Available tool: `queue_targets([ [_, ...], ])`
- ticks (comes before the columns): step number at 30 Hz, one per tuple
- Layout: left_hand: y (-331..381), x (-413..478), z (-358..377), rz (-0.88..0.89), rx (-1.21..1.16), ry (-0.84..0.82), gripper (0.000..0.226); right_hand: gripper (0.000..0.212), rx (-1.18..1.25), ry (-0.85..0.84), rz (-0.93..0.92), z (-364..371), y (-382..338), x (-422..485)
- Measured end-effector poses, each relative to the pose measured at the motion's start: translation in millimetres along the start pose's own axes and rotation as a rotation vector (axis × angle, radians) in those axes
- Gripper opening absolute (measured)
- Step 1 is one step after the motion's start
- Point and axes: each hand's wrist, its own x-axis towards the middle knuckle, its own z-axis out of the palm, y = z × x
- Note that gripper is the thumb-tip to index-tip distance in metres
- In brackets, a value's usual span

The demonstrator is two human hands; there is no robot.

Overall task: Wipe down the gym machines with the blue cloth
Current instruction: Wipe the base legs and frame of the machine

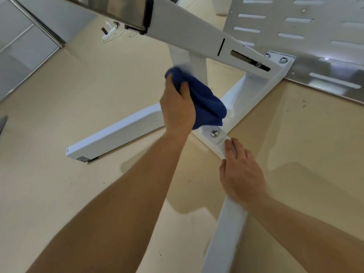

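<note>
Beige floor (78,99), blue cloth (204,103) lengthwise upper-left to lower-right

Blue cloth (204,103) soft terry; machine frame (118,136) glossy white-painted metal (bolt (214,133) shiny); slotted panel (307,36) brushed steel.
</note>
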Motion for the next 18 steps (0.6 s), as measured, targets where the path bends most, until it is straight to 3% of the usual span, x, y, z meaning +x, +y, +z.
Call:
queue_targets([
  [4, 13, 21, 3, 0.058, -0.041, 0.209, 0.027, 0.06, 0.005, 0.0, -0.018, -1, 1, 0],
  [6, 11, 10, 8, 0.025, -0.005, 0.191, 0.026, 0.059, 0.012, -0.005, -0.017, -2, 2, -1],
  [11, 12, -8, 29, -0.1, -0.018, -0.022, 0.049, 0.06, 0.012, 0.011, -0.019, -1, 2, -1],
  [18, 31, 51, 7, -0.01, -0.066, 0.065, 0.044, 0.06, -0.003, 0.033, -0.028, 3, 2, 1],
])
